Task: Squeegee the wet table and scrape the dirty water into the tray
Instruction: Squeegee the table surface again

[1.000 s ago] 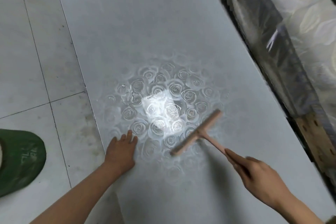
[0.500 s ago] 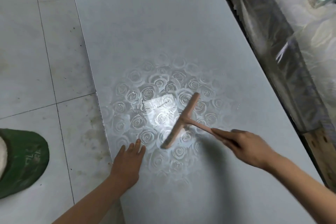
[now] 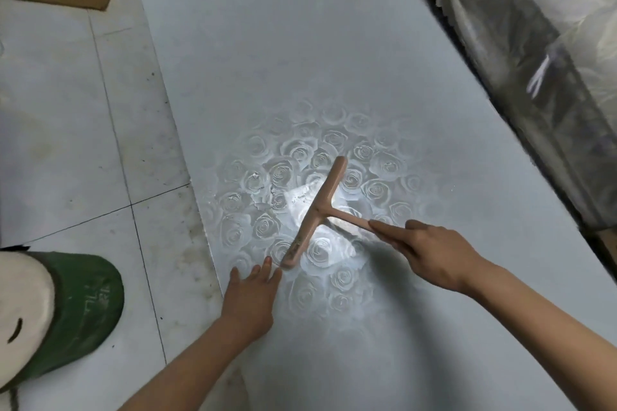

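1. Green round container with pale contents (image 3: 76,304): stands on the tiled floor, well left of the table; may be the tray, cannot tell; no other tray in view.
2. Left hand (image 3: 250,297): fingers straight and close together, palm flat on the table by its left edge; holds nothing; fingertips just beside the blade's near end.
3. Grey rectangular table top with embossed rose pattern (image 3: 300,60): glossy wet patch (image 3: 287,200) mid-table, with small dirt flecks left of the blade; far half looks matt, wet or dry cannot tell.
4. Pink T-shaped plastic squeegee (image 3: 317,207): blade lies diagonally on the wet patch; handle points right.
5. Right hand (image 3: 430,250): fingers curled round the handle's end, index finger laid along it.
6. Progress, my read: mid-stroke, early in the job; wet sheen shows on both sides of the blade; no water visibly at the edge or in any tray. To do: carry the pass to the left edge, put a tray under it, scrape in, repeat.
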